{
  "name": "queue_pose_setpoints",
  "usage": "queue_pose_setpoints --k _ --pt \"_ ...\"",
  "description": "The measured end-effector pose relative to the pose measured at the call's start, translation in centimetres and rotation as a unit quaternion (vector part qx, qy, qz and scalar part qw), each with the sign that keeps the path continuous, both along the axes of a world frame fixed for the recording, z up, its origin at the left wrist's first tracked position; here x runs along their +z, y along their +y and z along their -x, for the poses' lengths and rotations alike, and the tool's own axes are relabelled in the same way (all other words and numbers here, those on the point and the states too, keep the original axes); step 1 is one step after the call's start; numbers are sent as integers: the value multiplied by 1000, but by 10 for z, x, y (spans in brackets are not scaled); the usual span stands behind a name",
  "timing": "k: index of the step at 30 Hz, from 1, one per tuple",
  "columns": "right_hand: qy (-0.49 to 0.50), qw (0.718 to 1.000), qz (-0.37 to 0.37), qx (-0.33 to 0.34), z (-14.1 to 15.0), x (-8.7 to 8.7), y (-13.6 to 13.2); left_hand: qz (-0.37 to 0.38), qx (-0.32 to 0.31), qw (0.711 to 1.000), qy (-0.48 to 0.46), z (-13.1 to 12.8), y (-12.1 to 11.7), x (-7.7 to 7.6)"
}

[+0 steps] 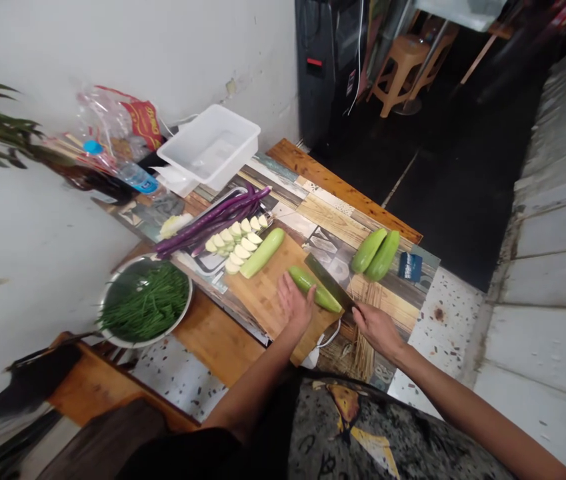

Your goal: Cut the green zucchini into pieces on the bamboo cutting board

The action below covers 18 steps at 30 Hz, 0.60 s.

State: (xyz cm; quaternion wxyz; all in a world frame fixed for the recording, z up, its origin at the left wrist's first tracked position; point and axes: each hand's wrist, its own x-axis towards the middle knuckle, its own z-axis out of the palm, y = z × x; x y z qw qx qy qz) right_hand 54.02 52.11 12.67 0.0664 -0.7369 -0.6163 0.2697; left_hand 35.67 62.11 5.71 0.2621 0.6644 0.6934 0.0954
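My right hand (377, 331) is closed round the handle of a kitchen knife (330, 280). The dark blade lies along the far side of a green zucchini (323, 298) on the wooden cutting board (255, 303). Against the near side of that zucchini is my left hand (294, 300), its thumb and fingers on it to steady it. A peeled-looking pale green zucchini (263, 253) lies further left on the board. Beside it, cut pale pieces (237, 240) sit in rows near a metal tray (207, 263) that carries long purple eggplants (213, 220).
Two whole zucchinis (375, 255) and a small blue packet (409, 267) lie to the right. A white plastic bin (213, 147) stands at the back. A steel bowl (187, 308) of green chives is at left, near a water bottle (137, 179). A wooden bench (343, 190) runs behind the table.
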Motion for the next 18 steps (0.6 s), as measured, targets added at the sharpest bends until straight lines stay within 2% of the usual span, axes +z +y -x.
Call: queue_pose_setpoints --k 3,7,9,13,18 --pt "-3 1000 -6 0 -5 3 -3 -36 -12 999 -38 11 -5 -3" --pt "12 1000 -13 20 -9 7 -7 -81 -51 993 -74 39 -23 -21" --pt "23 999 -1 34 -7 9 -7 -84 -40 991 -99 45 -30 -29" --pt "44 996 38 62 2 15 -4 -91 39 983 -153 35 -33 -37" --pt "35 993 79 74 13 24 4 -90 40 982 -162 22 -27 -36"
